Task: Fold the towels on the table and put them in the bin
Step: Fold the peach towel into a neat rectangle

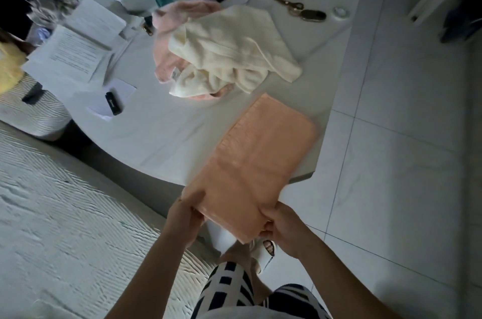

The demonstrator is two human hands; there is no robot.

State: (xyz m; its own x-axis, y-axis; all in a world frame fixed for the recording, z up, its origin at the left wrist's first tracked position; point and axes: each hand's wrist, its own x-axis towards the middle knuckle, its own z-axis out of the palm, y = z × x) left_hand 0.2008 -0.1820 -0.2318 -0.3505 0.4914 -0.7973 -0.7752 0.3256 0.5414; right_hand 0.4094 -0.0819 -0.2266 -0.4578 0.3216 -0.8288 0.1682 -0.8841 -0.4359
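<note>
Left hand [189,214] and right hand [280,224] each pinch a near corner of the folded peach terry towel [258,154]; fingertips hidden beneath. Beyond them, a crumpled cream towel [229,50] covers most of a pink one [167,31].

Loose papers [78,44] lie at the upper left; a small black device [113,104] sits just below them; scissors [288,3] and a key fob [313,15] lie side by side at the upper right; a white sandal [266,251] shows on the floor at the lower centre.

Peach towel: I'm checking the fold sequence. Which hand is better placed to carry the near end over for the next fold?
Neither clearly: the left hand and right hand each pinch a near corner of the peach towel, which overhangs the table edge. Both would likely lift together.
</note>
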